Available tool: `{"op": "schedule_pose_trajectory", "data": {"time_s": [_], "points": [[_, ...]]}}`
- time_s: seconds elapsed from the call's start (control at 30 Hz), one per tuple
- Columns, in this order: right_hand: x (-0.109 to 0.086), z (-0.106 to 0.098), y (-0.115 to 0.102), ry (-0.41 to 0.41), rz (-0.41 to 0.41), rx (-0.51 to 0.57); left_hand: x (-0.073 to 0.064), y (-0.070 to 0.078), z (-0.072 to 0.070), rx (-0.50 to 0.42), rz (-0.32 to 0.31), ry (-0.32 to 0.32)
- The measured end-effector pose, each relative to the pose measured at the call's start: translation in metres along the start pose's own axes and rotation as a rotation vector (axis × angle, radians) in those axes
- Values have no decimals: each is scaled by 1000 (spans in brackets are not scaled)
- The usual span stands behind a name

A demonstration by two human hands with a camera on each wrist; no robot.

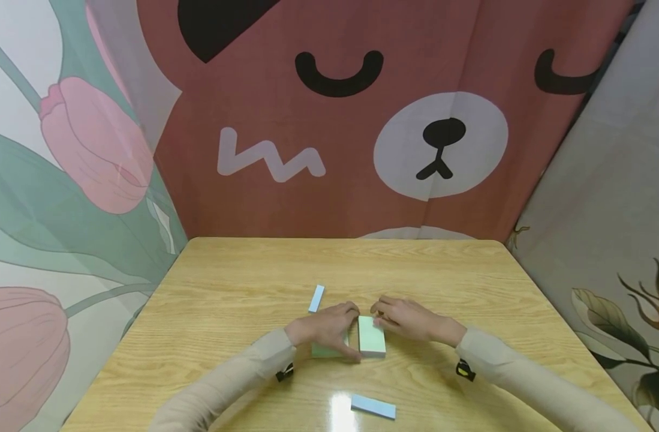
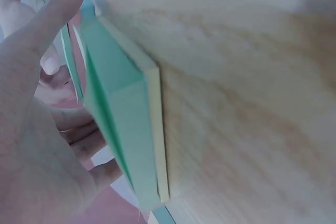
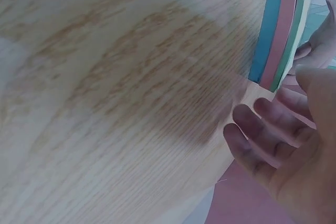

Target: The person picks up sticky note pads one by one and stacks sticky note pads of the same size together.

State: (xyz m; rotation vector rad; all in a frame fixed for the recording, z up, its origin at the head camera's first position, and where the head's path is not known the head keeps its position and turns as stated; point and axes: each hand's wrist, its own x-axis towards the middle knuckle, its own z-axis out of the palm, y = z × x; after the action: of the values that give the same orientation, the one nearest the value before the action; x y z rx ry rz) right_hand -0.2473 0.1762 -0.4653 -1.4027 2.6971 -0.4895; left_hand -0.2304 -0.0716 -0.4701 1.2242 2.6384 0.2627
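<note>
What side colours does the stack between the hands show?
The stack is banded blue, pink and green, clearest in the right wrist view.

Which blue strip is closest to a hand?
The far blue strip: its near end is right by the left hand. The other blue strip lies lower in the head picture, with a wider gap.

Layered block [image 1: 370, 337]: one. Green pad [image 1: 321, 351]: one, left of block. Blue strips [image 1: 316, 298] [image 1: 373, 407]: two, one beyond block, one on its near side. Hands [image 1: 327, 326] [image 1: 412, 319]: two, one either side. Table [image 1: 243, 282]: one, beneath block.
</note>
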Motion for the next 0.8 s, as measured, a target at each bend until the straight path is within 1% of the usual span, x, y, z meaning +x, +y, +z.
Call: {"op": "schedule_pose_trajectory", "data": {"time_s": [0.13, 0.2, 0.33, 0.43, 0.53, 0.6, 0.67, 0.8], "points": [[-2, 0, 0, 54, -33, -45, -1, -3, -4, -55, -1, -22], [-3, -1, -2, 87, -62, -68, -1, -4, -5, -76, 1, -20], [-4, -3, -7, 154, -143, -125, -1, -7, -8, -106, -11, -27], [-5, -6, -15, 204, -221, -180, -2, -9, -13, -121, -19, -33], [-4, -9, -23, 232, -299, -233, -4, -11, -15, -136, -16, -35], [-5, -11, -30, 231, -343, -270, -5, -13, -16, -148, -17, -34], [-5, -12, -36, 213, -374, -296, -6, -15, -17, -156, -17, -32], [-8, -13, -45, 166, -399, -307, -7, -16, -20, -168, -22, -17]]}}
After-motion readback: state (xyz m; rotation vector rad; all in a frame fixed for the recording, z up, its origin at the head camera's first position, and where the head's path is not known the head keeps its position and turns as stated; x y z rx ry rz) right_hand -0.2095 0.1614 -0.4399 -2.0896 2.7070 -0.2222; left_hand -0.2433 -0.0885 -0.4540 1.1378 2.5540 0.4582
